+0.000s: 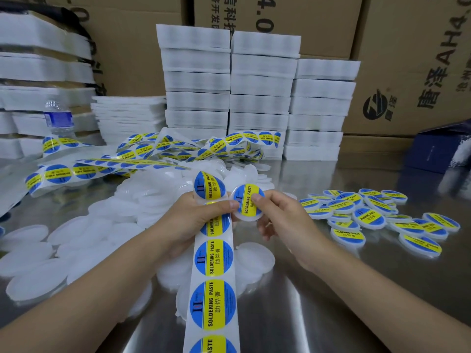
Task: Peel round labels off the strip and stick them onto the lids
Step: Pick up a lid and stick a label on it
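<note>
Far left, the loose tail of the label strip point(61, 174) lies in coils on the steel table point(331, 289) beside a water bottle point(59, 118); judged, it is left slack there so that it feeds without drag. Bare white lids point(33, 250) are spread across the left half of the table, within reach of the near hand; this reads as the unlabelled supply.

The left hand point(196, 220) is closed around the strip, thumb pressed on its face; the strip runs from the bottom edge of the view up over the fingers and bends at the top, where the next label point(209, 186) stands partly lifted from the backing. The bend is judged deliberate; it frees a label edge for picking.

Just to the right, the right hand point(275, 212) grips one lid point(247, 203) by its rim, thumb flat on the blue and yellow label already on it; the thumb pressure is judged to seat the adhesive. The lid touches the left thumb tip, held close to the strip to keep the transfer short.

Further right, labelled lids point(369, 215) lie in a separate heap, well apart from the bare ones; judged, this prevents mixing. White stacked trays point(260, 98) and cartons point(407, 59) stand behind; a dark blue box point(438, 151) sits at the far right.
</note>
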`<action>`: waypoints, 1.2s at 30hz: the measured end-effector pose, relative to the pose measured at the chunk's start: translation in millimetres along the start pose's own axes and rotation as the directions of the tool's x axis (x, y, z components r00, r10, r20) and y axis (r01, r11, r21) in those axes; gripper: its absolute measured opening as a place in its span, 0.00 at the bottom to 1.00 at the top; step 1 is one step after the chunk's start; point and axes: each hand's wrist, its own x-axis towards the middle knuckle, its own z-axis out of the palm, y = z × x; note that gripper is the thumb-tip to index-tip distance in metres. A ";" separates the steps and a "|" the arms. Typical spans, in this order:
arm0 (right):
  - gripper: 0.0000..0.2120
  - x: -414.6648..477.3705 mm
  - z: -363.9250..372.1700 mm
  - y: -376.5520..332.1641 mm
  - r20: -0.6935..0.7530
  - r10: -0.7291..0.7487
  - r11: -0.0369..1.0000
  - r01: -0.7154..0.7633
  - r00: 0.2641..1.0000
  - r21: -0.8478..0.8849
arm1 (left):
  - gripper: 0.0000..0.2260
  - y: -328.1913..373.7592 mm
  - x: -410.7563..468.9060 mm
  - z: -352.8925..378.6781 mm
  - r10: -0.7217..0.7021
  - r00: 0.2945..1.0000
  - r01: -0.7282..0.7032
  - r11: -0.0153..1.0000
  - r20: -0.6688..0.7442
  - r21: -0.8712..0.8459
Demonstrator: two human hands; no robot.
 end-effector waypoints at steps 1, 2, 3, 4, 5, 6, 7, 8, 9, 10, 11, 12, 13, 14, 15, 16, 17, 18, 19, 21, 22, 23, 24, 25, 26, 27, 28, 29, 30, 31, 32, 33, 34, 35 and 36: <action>0.09 1.1 -1.2 0.4 -0.002 -0.012 1.000 0.012 1.000 -0.012 | 0.16 -0.2 -0.4 0.2 -0.008 1.000 0.008 1.000 -0.001 -0.016; 0.07 3.2 -3.6 0.3 -0.023 -0.029 0.999 0.028 0.999 -0.032 | 0.16 -0.3 -0.1 0.6 -0.020 1.000 0.019 0.999 -0.009 -0.035; 0.04 6.3 -8.2 0.2 -0.061 -0.052 0.997 0.048 0.997 -0.068 | 0.17 -0.4 0.4 0.7 -0.033 0.999 0.031 0.998 -0.027 -0.052; 0.03 10.0 -14.4 -0.1 -0.110 -0.078 0.991 0.065 0.991 -0.116 | 0.16 -0.1 2.3 0.7 -0.045 0.998 0.042 0.997 -0.048 -0.069; 0.02 13.9 -22.2 -0.2 -0.168 -0.100 0.983 0.072 0.981 -0.168 | 0.13 0.7 4.8 0.1 -0.055 0.996 0.049 0.995 -0.067 -0.089; 0.02 17.8 -31.3 0.4 -0.231 -0.123 0.972 0.070 0.965 -0.223 | 0.12 2.5 6.2 -0.1 -0.071 0.994 0.060 0.991 -0.081 -0.121; 0.02 21.6 -41.4 2.0 -0.292 -0.152 0.953 0.061 0.944 -0.298 | 0.12 5.2 7.4 -0.8 -0.092 0.992 0.077 0.983 -0.087 -0.164; 0.04 24.9 -51.5 4.7 -0.344 -0.186 0.917 0.037 0.920 -0.397 | 0.13 7.8 8.0 -2.0 -0.105 0.991 0.085 0.974 -0.086 -0.210; 0.07 27.0 -61.1 7.7 -0.383 -0.217 0.864 -0.006 0.898 -0.504 | 0.14 9.2 8.1 -3.9 -0.096 0.992 0.074 0.966 -0.079 -0.247; 0.10 28.2 -69.5 10.6 -0.408 -0.242 0.802 -0.055 0.880 -0.594 | 0.16 9.6 6.9 -5.4 -0.073 0.995 0.052 0.961 -0.068 -0.271; 0.11 28.6 -76.7 13.1 -0.423 -0.259 0.738 -0.104 0.868 -0.666 | 0.16 9.4 5.8 -7.0 -0.048 0.997 0.030 0.959 -0.057 -0.282; 0.12 28.9 -82.4 15.9 -0.434 -0.272 0.671 -0.154 0.859 -0.725 | 0.16 9.7 4.6 -8.0 -0.032 0.998 0.016 0.959 -0.053 -0.284; 0.12 29.1 -87.3 18.5 -0.445 -0.282 0.599 -0.206 0.850 -0.774 | 0.16 9.3 3.8 -9.3 -0.020 0.998 0.003 0.960 -0.060 -0.279; 0.12 29.5 -91.7 20.9 -0.458 -0.293 0.528 -0.258 0.839 -0.809 | 0.15 8.9 4.4 -9.7 -0.011 0.997 -0.010 0.960 -0.076 -0.278; 0.13 30.0 -95.7 22.7 -0.477 -0.298 0.467 -0.310 0.827 -0.828 | 0.14 8.3 5.5 -10.3 -0.003 0.995 -0.025 0.959 -0.099 -0.281; 0.13 30.3 -99.2 23.9 -0.500 -0.292 0.421 -0.360 0.815 -0.833 | 0.13 8.9 6.1 -10.3 -0.001 0.992 -0.035 0.957 -0.125 -0.288; 0.13 30.6 -102.4 24.9 -0.523 -0.275 0.384 -0.407 0.807 -0.829 | 0.13 10.1 7.6 -11.0 -0.002 0.989 -0.044 0.954 -0.151 -0.297; 0.13 30.7 -105.1 26.2 -0.542 -0.249 0.347 -0.448 0.803 -0.824 | 0.13 11.1 8.9 -11.5 -0.002 0.985 -0.052 0.950 -0.173 -0.307; 0.13 30.8 -106.9 27.6 -0.558 -0.219 0.303 -0.488 0.800 -0.819 | 0.13 11.6 9.6 -12.9 0.001 0.982 -0.062 0.948 -0.191 -0.312; 0.14 30.2 -108.8 29.4 -0.584 -0.162 0.201 -0.553 0.795 -0.809 | 0.15 14.6 9.1 -16.3 0.011 0.975 -0.084 0.945 -0.224 -0.317; 0.15 29.9 -109.6 29.2 -0.592 -0.136 0.152 -0.574 0.794 -0.805 | 0.16 16.4 8.9 -17.6 0.008 0.969 -0.089 0.945 -0.248 -0.316; 0.16 29.4 -110.3 28.3 -0.595 -0.110 0.112 -0.585 0.796 -0.803 | 0.15 17.7 9.1 -18.7 -0.001 0.959 -0.089 0.949 -0.283 -0.304; 0.17 29.0 -110.6 26.7 -0.596 -0.088 0.086 -0.590 0.798 -0.803 | 0.13 19.0 9.2 -19.6 -0.012 0.939 -0.088 0.959 -0.345 -0.271; 0.17 28.3 -110.1 24.8 -0.593 -0.079 0.077 -0.588 0.801 -0.805 | 0.10 19.8 9.9 -21.6 -0.015 0.899 -0.084 0.975 -0.437 -0.207; 0.17 28.0 -108.8 22.6 -0.582 -0.093 0.095 -0.575 0.808 -0.813 | 0.07 20.2 11.1 -24.2 -0.010 0.842 -0.076 0.988 -0.540 -0.136; 0.16 27.7 -105.9 19.8 -0.559 -0.131 0.142 -0.542 0.819 -0.828 | 0.06 20.2 13.0 -28.4 0.005 0.778 -0.071 0.994 -0.628 -0.081; 0.15 27.3 -101.2 16.7 -0.519 -0.182 0.223 -0.479 0.835 -0.849 | 0.07 20.1 14.5 -32.2 0.012 0.725 -0.080 0.995 -0.688 -0.067; 0.14 26.0 -93.9 12.4 -0.465 -0.218 0.331 -0.383 0.858 -0.863 | 0.08 19.4 16.3 -36.6 0.009 0.686 -0.099 0.992 -0.728 -0.081; 0.12 23.5 -83.9 6.7 -0.394 -0.218 0.467 -0.259 0.893 -0.845 | 0.08 18.8 17.4 -40.5 -0.002 0.645 -0.118 0.988 -0.764 -0.103; 0.11 19.0 -71.1 -0.4 -0.297 -0.173 0.612 -0.134 0.939 -0.779 | 0.09 18.2 18.4 -45.2 -0.012 0.600 -0.128 0.986 -0.800 -0.111; 0.11 12.6 -56.7 -7.3 -0.162 -0.102 0.745 -0.033 0.981 -0.666 | 0.09 17.9 18.7 -48.7 -0.019 0.553 -0.133 0.985 -0.833 -0.112; 0.11 4.8 -42.5 -13.3 -0.013 -0.041 0.845 0.028 0.999 -0.534 | 0.08 17.3 19.7 -52.6 -0.017 0.508 -0.148 0.983 -0.861 -0.107; 0.11 -2.3 -30.6 -17.4 0.126 -0.004 0.901 0.059 0.992 -0.431 | 0.07 17.4 20.8 -55.8 -0.009 0.464 -0.166 0.981 -0.886 -0.097; 0.14 -8.5 -22.1 -19.7 0.241 0.018 0.929 0.073 0.970 -0.362 | 0.06 17.1 22.1 -59.0 0.001 0.424 -0.175 0.981 -0.906 -0.081; 0.18 -13.7 -15.9 -21.0 0.333 0.033 0.945 0.079 0.942 -0.317 | 0.05 17.2 23.0 -62.2 0.009 0.385 -0.176 0.982 -0.923 -0.064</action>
